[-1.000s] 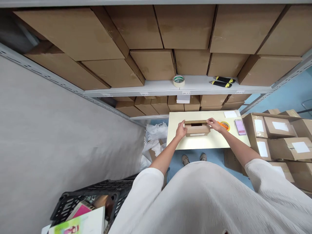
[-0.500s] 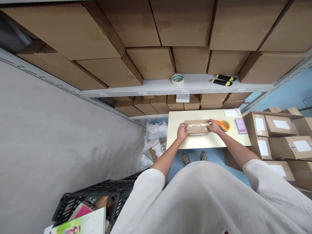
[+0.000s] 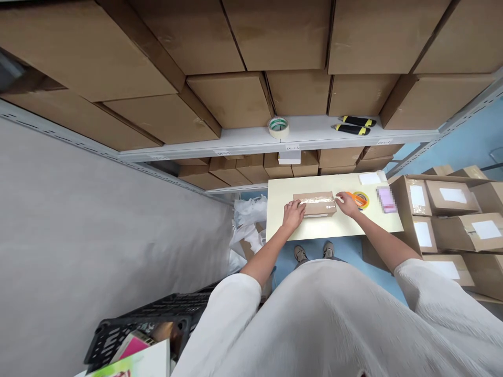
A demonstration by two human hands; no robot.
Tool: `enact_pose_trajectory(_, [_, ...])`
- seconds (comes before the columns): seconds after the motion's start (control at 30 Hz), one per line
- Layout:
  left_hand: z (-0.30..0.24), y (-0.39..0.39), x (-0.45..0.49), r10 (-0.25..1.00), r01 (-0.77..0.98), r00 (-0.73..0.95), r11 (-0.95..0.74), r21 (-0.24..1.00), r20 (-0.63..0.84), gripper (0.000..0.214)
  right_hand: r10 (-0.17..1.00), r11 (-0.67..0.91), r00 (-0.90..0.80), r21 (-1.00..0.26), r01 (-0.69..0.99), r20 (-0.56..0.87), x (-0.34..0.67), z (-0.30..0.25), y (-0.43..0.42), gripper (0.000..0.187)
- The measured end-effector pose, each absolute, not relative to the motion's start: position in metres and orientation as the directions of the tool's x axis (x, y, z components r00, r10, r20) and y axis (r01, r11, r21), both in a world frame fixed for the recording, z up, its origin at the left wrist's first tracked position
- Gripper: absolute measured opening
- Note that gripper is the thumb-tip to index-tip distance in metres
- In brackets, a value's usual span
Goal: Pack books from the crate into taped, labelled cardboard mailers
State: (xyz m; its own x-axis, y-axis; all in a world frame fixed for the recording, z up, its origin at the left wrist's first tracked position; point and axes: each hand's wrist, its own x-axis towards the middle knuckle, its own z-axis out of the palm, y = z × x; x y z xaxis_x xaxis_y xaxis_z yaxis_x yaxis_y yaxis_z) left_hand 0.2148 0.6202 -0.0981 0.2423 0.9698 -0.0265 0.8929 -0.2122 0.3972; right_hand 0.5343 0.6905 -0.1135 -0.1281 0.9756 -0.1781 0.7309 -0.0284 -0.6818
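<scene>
A small brown cardboard box (image 3: 315, 204) lies closed on a pale yellow table (image 3: 310, 226), with a strip of clear tape along its top. My left hand (image 3: 293, 213) rests against the box's left end, fingers curled on it. My right hand (image 3: 346, 202) presses at the box's right end, where the tape strip ends. Right behind that hand lies an orange tape dispenser with a yellowish roll (image 3: 360, 199).
A pink phone (image 3: 386, 199) and a white slip (image 3: 370, 178) lie on the table's right part. Labelled cartons (image 3: 451, 220) are stacked to the right. The shelf above holds a tape roll (image 3: 278, 127), two black-and-yellow cutters (image 3: 353, 125) and several big boxes. A black crate (image 3: 149, 330) stands at lower left.
The box's top was open a second ago; now its flaps are down and a tape strip runs across the top. Both hands have stayed at its ends.
</scene>
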Motion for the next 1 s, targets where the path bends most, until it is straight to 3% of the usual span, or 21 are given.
enact_pose_trajectory(0.2, [-0.108,0.617,0.213,0.973,0.898,0.232,-0.216,0.383,0.005,0.039,0.963,-0.171,0.102,-0.278,0.945,-0.248,0.589,-0.125,0.678,0.026])
enact_pose_trajectory(0.33, [-0.111,0.616,0.213,0.974,0.892,0.226,-0.21,0.401,0.007,0.04,0.941,-0.155,0.093,-0.171,0.973,-0.325,0.603,-0.134,0.674,0.028])
enact_pose_trajectory(0.63, [-0.115,0.616,0.214,0.977,0.888,0.211,-0.195,0.417,0.007,0.041,0.919,-0.122,0.032,-0.206,0.971,-0.393,0.599,-0.141,0.681,0.038])
enact_pose_trajectory(0.83, [-0.118,0.617,0.214,0.978,0.882,0.208,-0.198,0.427,0.024,0.04,0.941,-0.121,0.041,-0.223,0.967,-0.336,0.61,-0.127,0.69,0.041])
enact_pose_trajectory(1.0, [-0.12,0.618,0.215,0.978,0.873,0.206,-0.203,0.444,0.043,0.04,0.94,-0.148,-0.007,-0.425,0.893,-0.342,0.627,-0.091,0.707,0.035])
